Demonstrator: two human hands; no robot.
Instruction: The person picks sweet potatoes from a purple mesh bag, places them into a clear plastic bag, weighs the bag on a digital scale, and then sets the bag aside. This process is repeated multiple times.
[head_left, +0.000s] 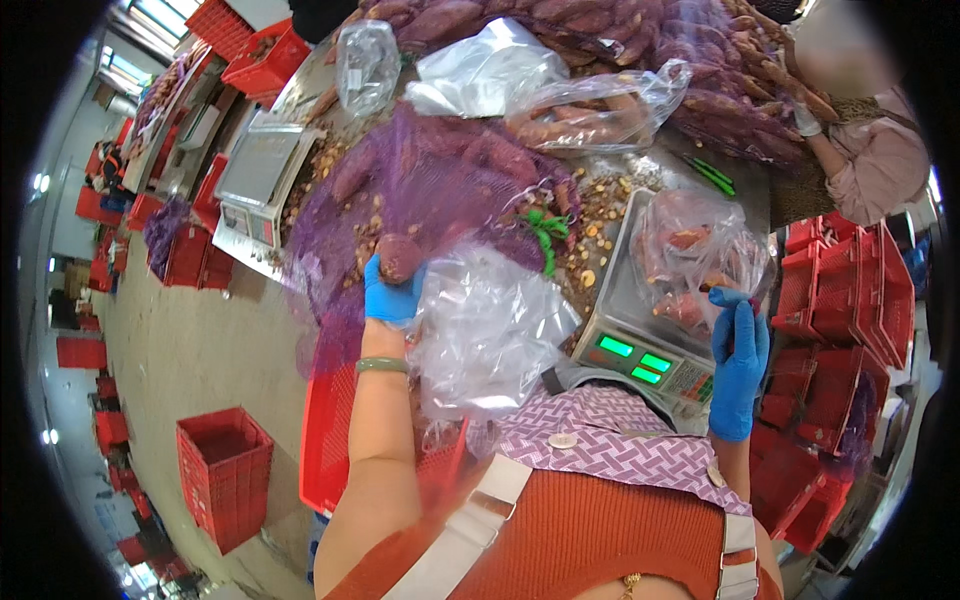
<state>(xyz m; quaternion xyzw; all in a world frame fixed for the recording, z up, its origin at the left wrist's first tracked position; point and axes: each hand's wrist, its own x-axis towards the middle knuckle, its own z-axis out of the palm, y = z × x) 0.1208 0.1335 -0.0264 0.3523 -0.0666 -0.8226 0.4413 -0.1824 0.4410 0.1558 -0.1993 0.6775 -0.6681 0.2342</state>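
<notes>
My left hand, in a blue glove, grips a round-ended sweet potato at the near edge of a purple mesh sack. More sweet potatoes show through the mesh. Just right of that hand lies a pile of clear plastic bags. My right hand, also gloved in blue, has bent fingers against a clear bag of sweet potatoes. A small dark red bit shows at its fingertips; whether it holds this or the bag's film is unclear. The bag rests on a digital scale with lit green displays.
A second scale stands at left. Beyond the sack are a filled bag, silvery film and heaped sweet potatoes. Green ties lie right. Red crates flank me; a co-worker's gloved hand is far right.
</notes>
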